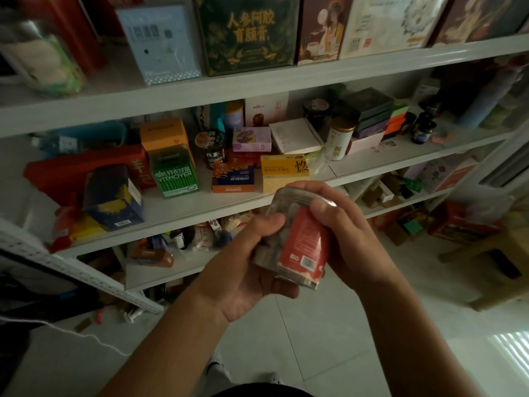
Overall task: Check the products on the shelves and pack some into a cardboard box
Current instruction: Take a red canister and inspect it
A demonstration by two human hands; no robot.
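A clear jar (303,242) with a red label (a barcode is printed near its base) is held in front of the shelves by both hands, with its lid end tipped up and away. The jar is cupped from below and from its left by the left hand (246,270); the fingers are curled under it and the thumb is pressed on the clear wall. The jar's right side is gripped by the right hand (352,239), with the thumb laid on the label just under the lid and the fingers wrapped round behind. Pale lumps can be seen through the wall.

Just behind the jar's lid a yellow box (283,166) is laid flat on the white middle shelf (229,199). Up and left of the jar, on the same board, an orange and blue box (233,179), a green box marked VITMOVER (174,173) and a dark blue box (113,196) are set. Above and slightly right of the jar a white tin (339,141) with a gold lid is stood upright. Below the jar pale floor tiles (286,339) are seen.
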